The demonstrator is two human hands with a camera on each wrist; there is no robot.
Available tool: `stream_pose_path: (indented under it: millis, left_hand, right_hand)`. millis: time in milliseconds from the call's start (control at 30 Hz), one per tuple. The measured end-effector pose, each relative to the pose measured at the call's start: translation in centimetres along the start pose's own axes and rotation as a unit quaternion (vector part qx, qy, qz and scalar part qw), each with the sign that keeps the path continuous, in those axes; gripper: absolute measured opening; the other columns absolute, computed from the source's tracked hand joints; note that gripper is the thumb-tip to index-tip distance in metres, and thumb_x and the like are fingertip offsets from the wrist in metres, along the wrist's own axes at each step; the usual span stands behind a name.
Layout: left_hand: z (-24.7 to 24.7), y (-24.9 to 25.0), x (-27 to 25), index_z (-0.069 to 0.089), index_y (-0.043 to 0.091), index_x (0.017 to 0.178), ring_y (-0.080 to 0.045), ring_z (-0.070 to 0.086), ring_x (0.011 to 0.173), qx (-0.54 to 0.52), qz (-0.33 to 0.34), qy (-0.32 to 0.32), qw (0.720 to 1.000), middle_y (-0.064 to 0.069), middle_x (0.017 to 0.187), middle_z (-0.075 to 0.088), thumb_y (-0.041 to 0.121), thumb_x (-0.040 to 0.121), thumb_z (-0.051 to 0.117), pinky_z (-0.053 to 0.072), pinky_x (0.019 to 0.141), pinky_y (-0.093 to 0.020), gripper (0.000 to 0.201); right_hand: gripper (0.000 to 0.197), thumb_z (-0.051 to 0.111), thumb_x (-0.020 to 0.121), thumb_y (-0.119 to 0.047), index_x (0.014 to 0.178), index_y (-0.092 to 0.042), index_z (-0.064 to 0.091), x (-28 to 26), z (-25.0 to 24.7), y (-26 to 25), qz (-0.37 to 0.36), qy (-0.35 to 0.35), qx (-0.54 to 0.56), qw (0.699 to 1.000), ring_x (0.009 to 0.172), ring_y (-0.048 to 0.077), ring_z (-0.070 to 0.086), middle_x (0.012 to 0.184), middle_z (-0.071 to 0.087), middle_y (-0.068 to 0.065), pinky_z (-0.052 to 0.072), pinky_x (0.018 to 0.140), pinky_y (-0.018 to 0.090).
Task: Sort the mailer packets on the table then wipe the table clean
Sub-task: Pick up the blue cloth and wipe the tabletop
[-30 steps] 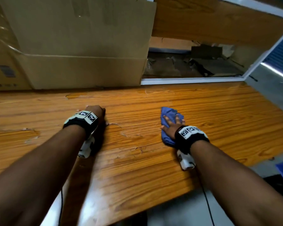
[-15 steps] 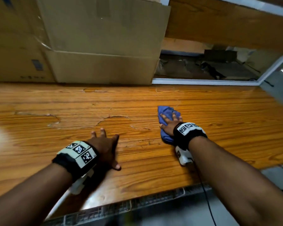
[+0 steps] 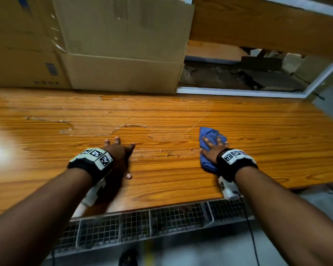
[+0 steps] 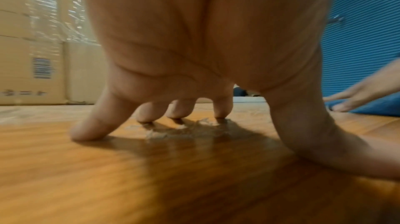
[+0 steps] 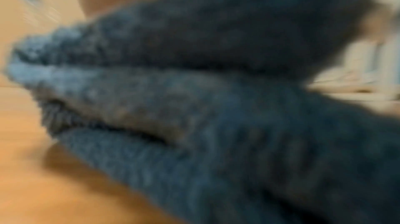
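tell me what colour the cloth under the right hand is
Blue. The cloth shows best in the head view, under the right hand.

- One blue cloth is seen on the table, towards its right edge.
- Two hands are counted on the table: the left hand and the right hand.
- Two cardboard boxes are counted along the far edge.
- One wire rack is seen below the near edge.
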State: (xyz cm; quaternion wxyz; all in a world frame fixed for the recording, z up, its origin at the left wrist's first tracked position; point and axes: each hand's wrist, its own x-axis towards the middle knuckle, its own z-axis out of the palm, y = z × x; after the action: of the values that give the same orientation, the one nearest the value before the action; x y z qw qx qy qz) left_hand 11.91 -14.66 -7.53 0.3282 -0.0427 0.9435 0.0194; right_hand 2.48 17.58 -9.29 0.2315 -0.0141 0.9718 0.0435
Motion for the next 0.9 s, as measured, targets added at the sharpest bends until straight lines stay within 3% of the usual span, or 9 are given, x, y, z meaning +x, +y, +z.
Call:
stream_pose_path:
  millis: [67,167,267,333,400,467,567,733,900]
  left_hand:
    - [-0.2,-0.1,0.0,-0.007,0.039,0.151,-0.056,-0.008,0.138,-0.004,-0.005,-0.003,1.000,-0.022,0.155,-0.020,0.060,0.065,0.077,0.019,0.110,-0.065,0.121]
    - [-0.5,-0.1,0.2,-0.003,0.042,0.151,-0.053,-0.007,0.140,-0.007,-0.012,-0.002,1.000,-0.020,0.156,-0.020,0.060,0.065,0.077,0.020,0.111,-0.062,0.119]
    - [-0.5,-0.2,-0.3,0.000,0.040,0.151,-0.048,-0.008,0.142,-0.034,-0.018,0.010,0.999,-0.017,0.157,-0.018,0.052,0.081,0.068,0.016,0.114,-0.058,0.098]
    - [-0.1,-0.3,-0.2,0.003,0.036,0.152,-0.043,-0.007,0.144,-0.074,-0.028,0.025,0.997,-0.014,0.158,-0.016,0.050,0.083,0.066,0.015,0.115,-0.056,0.094]
    - [0.5,-0.8,0.3,0.006,0.038,0.151,-0.044,-0.008,0.144,-0.063,-0.019,0.037,0.997,-0.013,0.158,-0.016,0.056,0.069,0.076,0.015,0.114,-0.058,0.110]
    - [1.1,-1.3,0.7,0.007,0.039,0.152,-0.045,-0.008,0.143,-0.057,-0.013,0.042,0.997,-0.013,0.159,-0.015,0.057,0.062,0.080,0.016,0.114,-0.059,0.117]
    - [0.6,-1.3,0.6,0.009,0.039,0.152,-0.045,-0.009,0.143,-0.069,-0.013,0.027,0.997,-0.012,0.159,-0.015,0.056,0.059,0.081,0.017,0.114,-0.059,0.118]
    - [0.5,-1.5,1.2,0.010,0.037,0.152,-0.048,-0.009,0.142,-0.063,-0.009,0.032,0.997,-0.016,0.158,-0.014,0.055,0.060,0.082,0.019,0.113,-0.058,0.118]
    - [0.7,-1.4,0.8,0.007,0.040,0.151,-0.043,-0.012,0.143,-0.077,-0.010,0.040,0.996,-0.010,0.158,-0.016,0.054,0.062,0.082,0.014,0.116,-0.055,0.117]
  right_hand:
    - [0.067,0.028,0.092,-0.065,0.149,-0.048,-0.004,0.2,0.5,0.0,0.015,-0.008,0.020,1.000,0.146,0.038,-0.012,0.159,-0.019,0.010,-0.001,0.118,0.050]
    - [0.071,0.023,0.085,-0.071,0.147,-0.050,-0.005,-1.3,2.5,-5.7,-0.109,-0.012,-0.024,0.994,0.145,0.036,-0.018,0.159,-0.018,0.007,-0.004,0.117,0.053]
    - [0.066,0.030,0.090,-0.066,0.146,-0.053,-0.002,-5.1,3.6,-10.7,-0.217,-0.014,-0.040,0.975,0.144,0.038,-0.019,0.159,-0.020,0.004,-0.003,0.117,0.054]
    - [0.063,0.031,0.094,-0.062,0.147,-0.051,-0.001,-5.4,3.3,-10.2,-0.222,-0.014,-0.044,0.974,0.145,0.037,-0.016,0.159,-0.020,0.003,-0.003,0.118,0.052]
    - [0.064,0.026,0.093,-0.064,0.148,-0.049,-0.002,-3.3,2.9,-7.4,-0.200,0.000,-0.052,0.978,0.146,0.034,-0.015,0.160,-0.016,0.003,-0.005,0.118,0.051]
    - [0.067,0.018,0.089,-0.068,0.149,-0.046,-0.004,-0.5,2.3,-4.3,-0.133,0.003,-0.055,0.990,0.145,0.034,-0.018,0.161,-0.014,0.002,-0.008,0.117,0.052]
    - [0.066,0.026,0.091,-0.066,0.148,-0.048,-0.004,0.0,1.9,-4.5,-0.065,-0.008,0.007,0.998,0.144,0.038,-0.019,0.158,-0.023,0.005,-0.007,0.117,0.054]
    - [0.063,0.028,0.093,-0.062,0.147,-0.052,-0.004,-6.0,4.7,-12.2,-0.229,-0.019,-0.040,0.972,0.143,0.039,-0.021,0.159,-0.020,0.002,-0.002,0.115,0.058]
    - [0.063,0.024,0.094,-0.063,0.148,-0.048,-0.006,-8.6,5.7,-4.9,-0.191,-0.004,-0.048,0.980,0.144,0.033,-0.021,0.158,-0.021,0.001,-0.006,0.118,0.051]
